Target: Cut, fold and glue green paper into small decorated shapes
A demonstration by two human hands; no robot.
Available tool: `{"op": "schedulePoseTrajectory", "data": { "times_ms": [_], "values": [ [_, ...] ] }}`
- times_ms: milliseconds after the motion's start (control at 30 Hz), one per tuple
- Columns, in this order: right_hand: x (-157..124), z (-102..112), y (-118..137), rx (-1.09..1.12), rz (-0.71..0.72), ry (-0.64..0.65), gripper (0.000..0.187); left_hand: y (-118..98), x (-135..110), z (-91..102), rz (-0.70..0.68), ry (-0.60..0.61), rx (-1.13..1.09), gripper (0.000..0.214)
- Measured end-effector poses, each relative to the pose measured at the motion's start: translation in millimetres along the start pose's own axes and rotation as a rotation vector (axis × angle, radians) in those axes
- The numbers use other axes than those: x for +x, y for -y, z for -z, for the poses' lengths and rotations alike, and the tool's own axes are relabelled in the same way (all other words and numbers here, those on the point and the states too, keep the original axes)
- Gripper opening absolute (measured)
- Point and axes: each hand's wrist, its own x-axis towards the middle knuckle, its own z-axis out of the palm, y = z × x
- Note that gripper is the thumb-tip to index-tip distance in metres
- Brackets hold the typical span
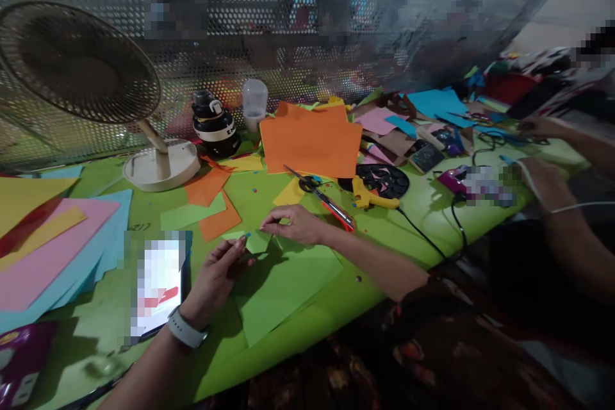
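Observation:
My left hand (218, 272), with a pale watch band on its wrist, pinches the edge of a small green paper piece (258, 243). A tiny blue bit (248, 236) shows at its fingertips. Just to the right, my right hand (295, 225) has thumb and forefinger pressed together above the paper piece; whatever is between them is too small to make out. Beneath both hands lies a larger green sheet (283, 295). Scissors (312, 186), an orange-handled cutter (339, 213) and a yellow glue gun (369, 195) rest beyond my right hand.
A phone (158, 295) lies left of my left hand. Coloured sheets (62, 237) and a fan (161, 163) stand farther left. Orange sheets (310, 141), a dark bottle (216, 128) and a black tray (384, 179) are behind. Another person's hand (542, 182) is at right.

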Motion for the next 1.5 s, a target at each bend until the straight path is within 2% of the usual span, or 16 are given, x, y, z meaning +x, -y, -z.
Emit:
{"op": "schedulePoseTrajectory", "data": {
  "times_ms": [100, 133, 200, 333, 533, 767, 867, 933, 967, 1033, 1133, 1200, 1267, 1300, 1367, 1500],
  "values": [
    [1, 24, -6, -0.247, -0.014, -0.103, 0.025, -1, 1, 1.2, -0.02, -0.034, -0.029, 0.025],
    [2, 36, -11, -0.389, -0.061, -0.158, 0.024, -1, 1, 1.5, -0.021, -0.039, -0.031, 0.024],
    [3, 61, -23, -0.743, -0.268, -0.217, 0.023, -1, 2, 2.5, -0.016, -0.047, -0.029, 0.023],
    [5, 92, -50, -0.912, -0.454, -0.26, 0.022, -1, 5, 4.7, -0.007, -0.071, -0.021, 0.022],
    [14, 90, -65, -0.981, -0.548, -0.226, 0.023, -3, 7, 3.7, -0.036, -0.084, -0.016, 0.022],
    [4, 95, -46, -0.976, -0.499, -0.339, 0.03, -11, 16, 2.5, -0.094, -0.086, -0.032, 0.03],
    [-8, 86, -29, -0.939, -0.391, -0.408, 0.03, -17, 12, 4.2, -0.093, -0.113, 0.053, 0.023],
    [-17, 71, -17, -0.891, -0.171, -0.48, 0.031, -19, 6, 2.9, -0.065, -0.107, 0.159, 0.028],
    [-21, 61, -11, -0.87, -0.033, -0.466, 0.03, -19, 3, 1.1, -0.04, -0.071, 0.208, 0.032],
    [-28, 36, 1, -0.867, 0.261, -0.31, 0.027, -17, -2, -4.2, 0.016, 0.037, 0.266, 0.039],
    [-38, -6, 11, -0.903, 0.61, -0.072, 0.022, -9, -5, -11.4, 0.114, 0.147, 0.271, 0.048],
    [-41, -27, 12, -0.917, 0.783, -0.027, 0.019, -5, -6, -12.8, 0.09, 0.128, 0.307, 0.042],
    [-40, -33, 9, -0.885, 0.834, -0.026, 0.018, -4, -7, -12.1, 0.02, 0.07, 0.375, 0.037],
    [-37, -29, 5, -0.863, 0.791, -0.043, 0.021, -4, -8, -11.7, 0.005, 0.048, 0.397, 0.037],
    [-27, -8, -3, -0.842, 0.565, -0.118, 0.029, -6, -11, -11.8, 0.032, 0.047, 0.402, 0.041],
    [3, 51, -23, -0.999, -0.312, -0.201, 0.032, -9, -14, -14.2, 0.144, 0.11, 0.381, 0.045]
  ]
}}
